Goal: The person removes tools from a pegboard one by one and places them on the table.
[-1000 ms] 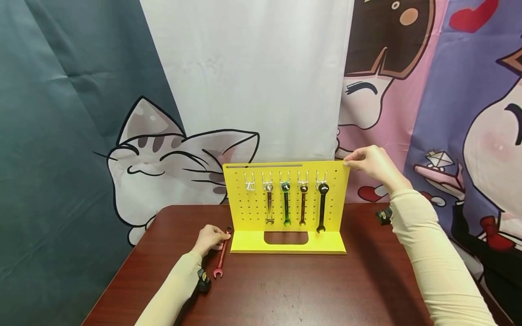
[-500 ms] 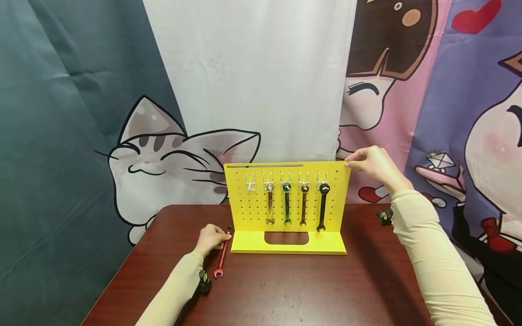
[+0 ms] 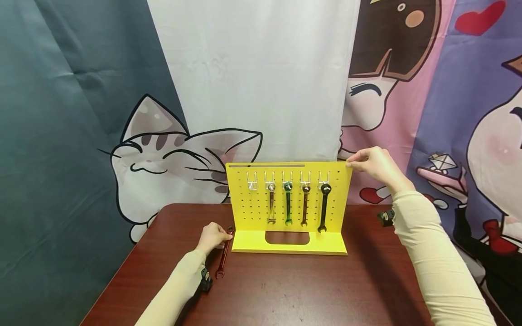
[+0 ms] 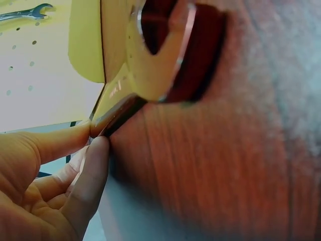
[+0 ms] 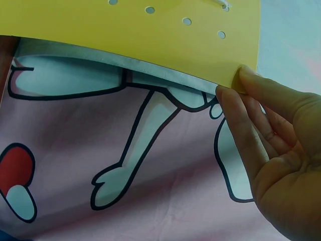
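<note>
In the head view my left hand (image 3: 213,236) pinches a red combination wrench (image 3: 223,260) near its ring end, left of the yellow pegboard (image 3: 339,203). The left wrist view shows thumb and forefinger on the far part of the wrench, its open jaw (image 4: 150,83) large and close to the camera. My right hand (image 5: 281,145) pinches the board's top right corner between thumb and fingers. A silver wrench (image 3: 271,206), a green wrench (image 3: 288,206), a bronze-coloured wrench (image 3: 305,206) and a longer black wrench (image 3: 324,210) hang from metal hooks on the board.
A bare double hook (image 3: 252,182) is at the left end of the row. The board's base (image 3: 248,244) stands on a dark red-brown table (image 3: 285,290). Behind it hangs a printed cloth (image 3: 261,81) with cartoon figures.
The red wrench has turned slightly in my left hand and looks darker than before. The right hand keeps its hold on the corner. The head view has shifted a little.
</note>
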`<state>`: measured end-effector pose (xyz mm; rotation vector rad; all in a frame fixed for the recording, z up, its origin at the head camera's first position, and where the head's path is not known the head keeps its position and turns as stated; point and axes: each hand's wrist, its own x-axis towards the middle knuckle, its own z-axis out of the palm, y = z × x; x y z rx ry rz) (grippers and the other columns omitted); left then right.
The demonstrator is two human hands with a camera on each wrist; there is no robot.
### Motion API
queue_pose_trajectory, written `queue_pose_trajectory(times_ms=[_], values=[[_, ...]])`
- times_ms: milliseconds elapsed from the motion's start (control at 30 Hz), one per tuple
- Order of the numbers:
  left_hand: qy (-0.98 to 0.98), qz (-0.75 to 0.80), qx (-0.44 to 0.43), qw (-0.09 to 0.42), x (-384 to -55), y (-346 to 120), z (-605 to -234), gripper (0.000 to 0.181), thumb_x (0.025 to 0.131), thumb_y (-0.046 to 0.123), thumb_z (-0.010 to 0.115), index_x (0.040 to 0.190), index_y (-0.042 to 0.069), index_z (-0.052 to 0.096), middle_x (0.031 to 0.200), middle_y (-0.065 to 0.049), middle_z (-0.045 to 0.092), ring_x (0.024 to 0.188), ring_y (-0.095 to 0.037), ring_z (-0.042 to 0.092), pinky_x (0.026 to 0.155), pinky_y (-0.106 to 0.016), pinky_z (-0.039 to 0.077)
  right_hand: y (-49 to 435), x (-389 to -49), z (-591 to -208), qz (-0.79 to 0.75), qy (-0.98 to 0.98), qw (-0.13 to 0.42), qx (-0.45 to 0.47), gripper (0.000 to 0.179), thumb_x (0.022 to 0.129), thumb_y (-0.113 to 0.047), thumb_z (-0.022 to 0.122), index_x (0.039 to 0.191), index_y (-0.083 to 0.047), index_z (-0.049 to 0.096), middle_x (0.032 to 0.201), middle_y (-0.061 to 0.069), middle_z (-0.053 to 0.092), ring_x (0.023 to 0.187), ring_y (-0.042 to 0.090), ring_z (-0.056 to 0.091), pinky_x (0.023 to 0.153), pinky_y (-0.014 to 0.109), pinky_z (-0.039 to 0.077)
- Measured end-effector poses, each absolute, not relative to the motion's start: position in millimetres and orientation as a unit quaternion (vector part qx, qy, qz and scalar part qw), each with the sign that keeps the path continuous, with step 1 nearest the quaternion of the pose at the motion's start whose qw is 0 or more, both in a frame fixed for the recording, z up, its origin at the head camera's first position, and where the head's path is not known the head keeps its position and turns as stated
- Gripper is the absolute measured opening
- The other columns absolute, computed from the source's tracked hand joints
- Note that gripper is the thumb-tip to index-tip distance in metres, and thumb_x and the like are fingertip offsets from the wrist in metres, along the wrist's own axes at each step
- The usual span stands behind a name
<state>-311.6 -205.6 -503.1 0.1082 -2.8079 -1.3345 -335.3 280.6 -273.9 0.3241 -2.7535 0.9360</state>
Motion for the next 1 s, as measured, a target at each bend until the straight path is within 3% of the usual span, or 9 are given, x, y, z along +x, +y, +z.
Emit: queue_pose_trajectory(times_ms=[633, 1000], values=[[-0.871, -0.488, 0.053, -0.001, -307, -207, -497, 0.013, 0.084, 0.006, 0.079, 0.081, -0.004, 0.072, 0.076, -0.012, 0.065, 0.054, -0.014, 0.060, 0.051, -0.027, 0.057, 281, -334, -270, 0.317, -0.936, 0.110, 0.111, 0.029, 0.093, -0.028, 0.075, 0.111, -0.005, 0.076, 0.097, 0.015, 0.076, 0.090, 0.031, 0.073, 0.087, 0.046, 0.047], [-0.871, -0.490, 0.020, 0.015, -303, -209, -490, 0.013, 0.088, 0.010, 0.077, 0.091, -0.001, 0.071, 0.082, -0.008, 0.069, 0.070, -0.022, 0.067, 0.064, -0.035, 0.060, 280, -333, -273, 0.321, -0.935, 0.106, 0.109, 0.030, 0.093, -0.028, 0.075, 0.111, -0.004, 0.076, 0.096, 0.016, 0.076, 0.093, 0.036, 0.072, 0.091, 0.050, 0.046]])
